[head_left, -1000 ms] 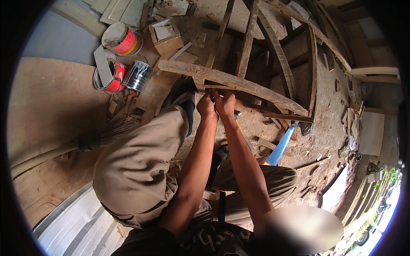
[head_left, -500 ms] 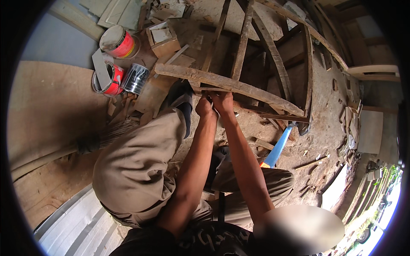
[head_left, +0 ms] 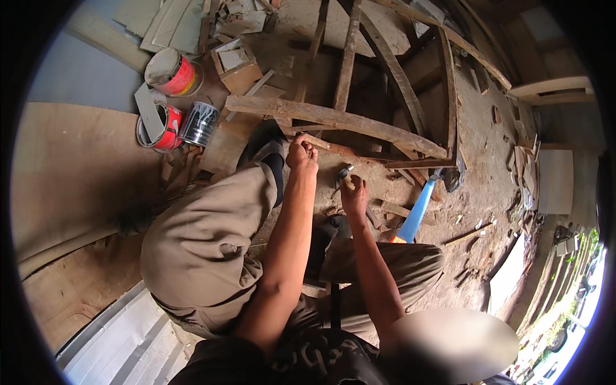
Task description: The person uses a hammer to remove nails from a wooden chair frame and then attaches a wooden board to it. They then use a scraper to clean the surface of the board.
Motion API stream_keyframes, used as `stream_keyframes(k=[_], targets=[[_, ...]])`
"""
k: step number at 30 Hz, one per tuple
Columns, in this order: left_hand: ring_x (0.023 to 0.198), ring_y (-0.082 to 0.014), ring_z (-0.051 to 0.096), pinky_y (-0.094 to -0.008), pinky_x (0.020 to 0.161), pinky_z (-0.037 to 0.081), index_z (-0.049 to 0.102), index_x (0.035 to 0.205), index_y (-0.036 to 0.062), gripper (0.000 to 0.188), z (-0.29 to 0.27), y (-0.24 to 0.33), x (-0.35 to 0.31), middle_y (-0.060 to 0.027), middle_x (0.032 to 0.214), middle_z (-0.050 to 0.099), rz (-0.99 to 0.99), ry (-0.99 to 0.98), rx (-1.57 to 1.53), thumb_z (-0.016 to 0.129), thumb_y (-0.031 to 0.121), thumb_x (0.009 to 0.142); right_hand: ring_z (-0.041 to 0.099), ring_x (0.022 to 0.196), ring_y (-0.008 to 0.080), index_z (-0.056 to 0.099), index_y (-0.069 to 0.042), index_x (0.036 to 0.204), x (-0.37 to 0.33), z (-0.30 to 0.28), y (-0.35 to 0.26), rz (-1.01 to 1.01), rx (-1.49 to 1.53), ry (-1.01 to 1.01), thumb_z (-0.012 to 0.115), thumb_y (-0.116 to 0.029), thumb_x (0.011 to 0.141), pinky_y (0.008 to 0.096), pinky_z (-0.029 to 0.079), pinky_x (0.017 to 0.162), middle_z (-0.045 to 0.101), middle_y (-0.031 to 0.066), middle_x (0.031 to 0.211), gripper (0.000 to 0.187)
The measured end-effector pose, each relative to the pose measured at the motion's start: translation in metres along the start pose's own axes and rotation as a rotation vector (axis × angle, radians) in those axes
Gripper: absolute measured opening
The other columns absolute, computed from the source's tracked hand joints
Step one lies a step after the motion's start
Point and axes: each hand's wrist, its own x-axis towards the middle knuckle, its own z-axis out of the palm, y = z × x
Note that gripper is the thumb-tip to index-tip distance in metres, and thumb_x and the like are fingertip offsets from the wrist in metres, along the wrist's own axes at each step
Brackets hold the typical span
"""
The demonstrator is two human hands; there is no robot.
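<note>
A wooden frame (head_left: 337, 117) of rough, worn slats stands in front of me, its long front rail running left to right. Just below that rail's left part is my left hand (head_left: 301, 153), its fingers curled in by a thin reddish wood strip (head_left: 333, 147). What the fingers pinch is too small to make out. Lower and further right, my right hand (head_left: 354, 196) grips a small hammer (head_left: 345, 173) near its metal head. The hammer is apart from the frame.
A handsaw (head_left: 417, 210) with a blue blade leans beside my right knee. At the left stand red paint cans (head_left: 173, 74) and a dark can (head_left: 200, 123). A small wooden box (head_left: 239, 67) sits behind them. Wood scraps (head_left: 471, 233) litter the ground at right.
My hands, together under the front rail before, are now apart. The right one has moved down and right and now shows a hammer. The left stays by the frame. The view has shifted slightly.
</note>
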Motion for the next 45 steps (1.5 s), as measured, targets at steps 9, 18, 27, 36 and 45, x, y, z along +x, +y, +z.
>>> stream_keyframes(k=[9,18,27,36,45], targets=[[0.051,-0.0097,0.044,-0.0256,0.053,0.040,0.054,0.072,0.0122,0.017,-0.006,0.011,0.006,0.0027,0.060,0.048,-0.077,-0.129,0.089,0.067,0.009,0.083,0.051,0.101,0.0366,0.048,-0.007,0.114,-0.049,-0.024,0.074,0.025,-0.491,-0.098,0.063,-0.024,0.085,0.0482,0.041,0.083,0.052,0.0168,0.108,0.036],[0.054,-0.0109,0.045,-0.0276,0.054,0.040,0.054,0.073,0.0095,0.016,-0.013,0.019,0.016,0.0013,0.060,0.047,-0.091,-0.208,0.098,0.064,0.009,0.086,0.054,0.053,0.0422,0.048,-0.002,0.095,-0.031,-0.038,-0.043,0.095,0.218,-0.101,0.046,-0.027,0.099,0.0465,0.040,0.047,0.052,0.0238,0.060,0.025],[0.049,-0.0111,0.044,-0.0274,0.052,0.040,0.052,0.068,0.0123,0.021,-0.008,0.018,0.005,0.0023,0.057,0.046,-0.084,-0.175,0.157,0.065,0.010,0.084,0.049,0.054,0.0222,0.051,0.000,0.091,-0.016,-0.018,-0.114,0.212,0.413,-0.202,0.040,-0.037,0.101,0.0366,0.039,0.050,0.050,0.0106,0.060,0.040],[0.046,-0.0097,0.042,-0.0273,0.051,0.040,0.051,0.067,0.0120,0.022,-0.012,0.019,0.012,0.0034,0.056,0.047,-0.101,-0.170,0.114,0.068,0.011,0.082,0.056,0.057,0.0337,0.049,0.001,0.091,-0.013,-0.008,-0.128,0.212,0.416,-0.174,0.039,-0.032,0.101,0.0434,0.042,0.054,0.055,0.0173,0.063,0.035],[0.046,-0.0094,0.042,-0.0272,0.053,0.041,0.053,0.070,0.0124,0.019,-0.010,0.016,0.009,0.0042,0.056,0.046,-0.121,-0.171,0.119,0.065,0.010,0.084,0.055,0.066,0.0490,0.048,0.000,0.093,-0.013,-0.005,-0.123,0.129,0.359,-0.146,0.040,-0.030,0.101,0.0495,0.041,0.055,0.056,0.0269,0.068,0.032]])
